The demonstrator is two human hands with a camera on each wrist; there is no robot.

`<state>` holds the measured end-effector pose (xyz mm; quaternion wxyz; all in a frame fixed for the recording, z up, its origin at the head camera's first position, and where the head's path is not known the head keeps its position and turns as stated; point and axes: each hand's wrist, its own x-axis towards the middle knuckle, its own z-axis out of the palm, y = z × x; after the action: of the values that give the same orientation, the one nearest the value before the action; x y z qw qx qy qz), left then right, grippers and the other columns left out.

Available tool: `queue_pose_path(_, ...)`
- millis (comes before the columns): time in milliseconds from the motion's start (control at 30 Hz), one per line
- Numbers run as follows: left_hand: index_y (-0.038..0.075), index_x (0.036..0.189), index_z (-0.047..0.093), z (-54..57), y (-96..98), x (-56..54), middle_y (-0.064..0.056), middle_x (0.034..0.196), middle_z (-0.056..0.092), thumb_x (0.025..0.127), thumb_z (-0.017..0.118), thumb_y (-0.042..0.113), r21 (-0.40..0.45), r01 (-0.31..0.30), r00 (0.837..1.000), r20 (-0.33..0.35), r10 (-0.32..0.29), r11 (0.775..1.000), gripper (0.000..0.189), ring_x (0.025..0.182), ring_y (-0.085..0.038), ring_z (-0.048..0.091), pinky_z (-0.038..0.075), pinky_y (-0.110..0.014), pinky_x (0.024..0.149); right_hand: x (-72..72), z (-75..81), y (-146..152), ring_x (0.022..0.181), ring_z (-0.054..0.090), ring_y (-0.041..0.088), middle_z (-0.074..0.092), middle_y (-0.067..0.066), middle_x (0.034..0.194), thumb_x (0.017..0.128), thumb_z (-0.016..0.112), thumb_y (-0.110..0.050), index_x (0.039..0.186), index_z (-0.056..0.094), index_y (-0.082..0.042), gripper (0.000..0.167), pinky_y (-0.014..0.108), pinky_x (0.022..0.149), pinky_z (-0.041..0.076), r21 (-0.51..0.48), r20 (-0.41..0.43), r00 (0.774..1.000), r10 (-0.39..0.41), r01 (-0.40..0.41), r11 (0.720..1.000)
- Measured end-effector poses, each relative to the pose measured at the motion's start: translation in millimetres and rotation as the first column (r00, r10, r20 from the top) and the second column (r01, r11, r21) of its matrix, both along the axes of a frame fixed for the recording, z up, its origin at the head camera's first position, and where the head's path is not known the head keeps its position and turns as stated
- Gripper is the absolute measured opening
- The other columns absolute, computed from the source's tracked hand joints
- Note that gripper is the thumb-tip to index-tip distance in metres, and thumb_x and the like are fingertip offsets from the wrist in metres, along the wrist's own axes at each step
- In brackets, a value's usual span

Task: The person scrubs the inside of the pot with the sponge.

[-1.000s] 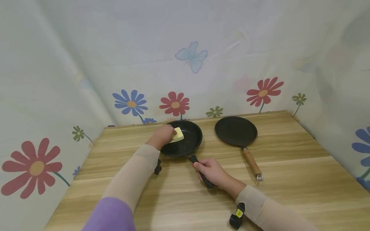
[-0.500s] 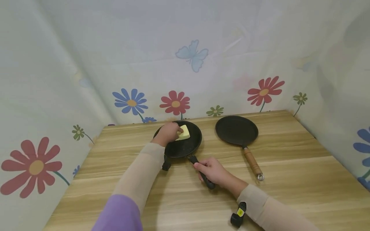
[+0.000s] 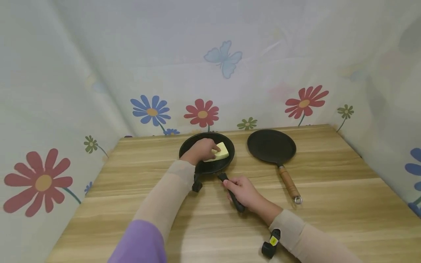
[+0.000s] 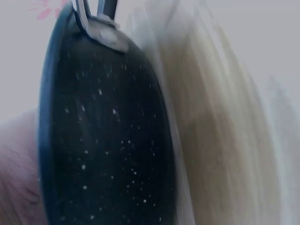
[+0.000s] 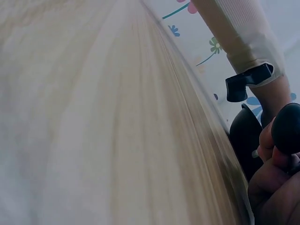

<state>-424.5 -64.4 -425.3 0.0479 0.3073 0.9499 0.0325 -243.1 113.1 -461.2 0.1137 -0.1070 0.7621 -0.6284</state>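
My left hand (image 3: 202,149) reaches over the near-left rim of a black frying pan (image 3: 212,168). Its fingers hold a pale yellow sponge (image 3: 222,151) inside the pan, toward the right wall. The pan's black handle (image 3: 235,199) is gripped by my right hand (image 3: 243,190), thumb along the top. From the left wrist, the dark pan wall (image 4: 112,154) shows pale specks and skin lies at the left edge; the sponge is hidden there. In the right wrist view, curled fingers (image 5: 269,183) surround the handle's rounded end (image 5: 287,129).
To the right, a flat black pan (image 3: 271,146) lies on the wood-grain table (image 3: 329,219), its wooden handle (image 3: 288,181) angled toward the near side. A flower-printed cloth (image 3: 263,73) closes off the back and both sides. Black wrist cameras (image 3: 269,248) hang under the sleeves.
The left hand and sponge have moved rightward across the inside of the pan. The right hand keeps its grip on the handle. The head view has shifted slightly.
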Motion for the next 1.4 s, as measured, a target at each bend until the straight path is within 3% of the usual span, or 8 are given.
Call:
queue_pose_path(233, 0.021, 0.12, 0.077, 7.0, -4.8, 10.6, 0.003, 0.119, 0.072, 0.084, 0.08, 0.017, 0.08, -0.022, 0.997, 0.073, 0.016, 0.997, 0.037, 0.117, -0.018, 0.061, 0.047, -0.035, 0.102, -3.2, -0.1, 0, 0.052, 0.051, 0.011, 0.056, 0.002, 0.062, 0.103, 0.058, -0.021, 0.115, 0.065, 0.011, 0.036, 0.023, 0.051, 0.04, -0.016, 0.044, 0.999, 0.005, -0.004, 1.0)
queue_pose_path(433, 0.019, 0.123, 0.075, 31.2, -14.1, 22.8, -0.005, 0.117, 0.069, 0.085, 0.077, 0.023, 0.15, -0.021, 0.999, -0.031, 0.026, 0.988, 0.038, 0.108, -0.022, 0.059, 0.048, -0.038, 0.097, -3.6, 0.2, 3, 0.055, 0.052, 0.01, 0.057, 0.0, 0.064, 0.097, 0.064, -0.015, 0.117, 0.063, 0.014, 0.034, 0.022, 0.054, 0.041, -0.054, 0.034, 0.999, 0.021, -0.02, 0.998)
queue_pose_path(533, 0.019, 0.124, 0.074, 49.0, -22.3, 28.5, -0.007, 0.114, 0.067, 0.085, 0.077, 0.027, 0.251, -0.035, 0.994, -0.092, 0.06, 0.967, 0.04, 0.101, -0.024, 0.057, 0.049, -0.039, 0.09, -4.7, 5.9, 8, 0.056, 0.05, 0.011, 0.056, 0.0, 0.063, 0.098, 0.063, -0.014, 0.113, 0.062, 0.015, 0.033, 0.022, 0.055, 0.039, -0.084, 0.029, 1.0, 0.008, -0.006, 0.996)
queue_pose_path(700, 0.019, 0.122, 0.074, 80.1, -42.1, 40.9, -0.008, 0.115, 0.062, 0.082, 0.078, 0.033, 0.409, -0.062, 0.976, -0.164, 0.141, 0.91, 0.042, 0.101, -0.025, 0.054, 0.049, -0.042, 0.084, -8.9, 21.0, 22, 0.057, 0.048, 0.012, 0.056, 0.001, 0.065, 0.1, 0.06, -0.014, 0.108, 0.06, 0.013, 0.028, 0.023, 0.054, 0.038, -0.128, 0.022, 0.999, -0.026, 0.029, 0.991)
queue_pose_path(867, 0.019, 0.122, 0.073, 102.6, -65.9, 54.3, -0.01, 0.122, 0.062, 0.083, 0.075, 0.035, 0.463, -0.088, 0.966, -0.175, 0.188, 0.882, 0.042, 0.106, -0.028, 0.055, 0.049, -0.047, 0.087, -10.9, 36.1, 40, 0.058, 0.052, 0.012, 0.057, 0.002, 0.065, 0.1, 0.06, -0.012, 0.107, 0.062, 0.013, 0.025, 0.024, 0.057, 0.043, -0.125, -0.022, 0.997, -0.071, 0.068, 0.99)
queue_pose_path(1100, 0.019, 0.124, 0.071, 101.1, -112.7, 58.2, -0.011, 0.117, 0.061, 0.084, 0.072, 0.038, 0.435, -0.191, 0.95, -0.143, 0.277, 0.88, 0.044, 0.098, -0.029, 0.055, 0.048, -0.048, 0.08, -12.1, 54.5, 76, 0.061, 0.055, 0.014, 0.059, 0.0, 0.066, 0.1, 0.062, -0.015, 0.111, 0.063, 0.013, 0.031, 0.025, 0.06, 0.045, -0.086, -0.083, 0.989, -0.124, 0.117, 0.989)
queue_pose_path(1267, 0.014, 0.125, 0.07, 93.6, -145.6, 59.4, -0.016, 0.117, 0.062, 0.084, 0.07, 0.035, 0.428, -0.292, 0.916, -0.132, 0.379, 0.856, 0.047, 0.099, -0.032, 0.054, 0.046, -0.049, 0.08, -9.8, 61.8, 105, 0.06, 0.054, 0.01, 0.059, -0.003, 0.067, 0.101, 0.062, -0.018, 0.109, 0.065, 0.009, 0.028, 0.022, 0.057, 0.045, -0.092, -0.12, 0.982, -0.145, 0.135, 0.987)
queue_pose_path(1400, 0.008, 0.128, 0.068, 88.0, -167.3, 64.5, -0.021, 0.12, 0.06, 0.086, 0.066, 0.033, 0.419, -0.377, 0.885, -0.099, 0.454, 0.826, 0.049, 0.101, -0.035, 0.054, 0.046, -0.052, 0.083, -4.1, 68.5, 127, 0.061, 0.055, 0.009, 0.06, -0.003, 0.069, 0.102, 0.061, -0.018, 0.102, 0.071, -0.006, 0.015, 0.021, 0.055, 0.046, -0.114, -0.123, 0.981, -0.151, 0.137, 0.984)
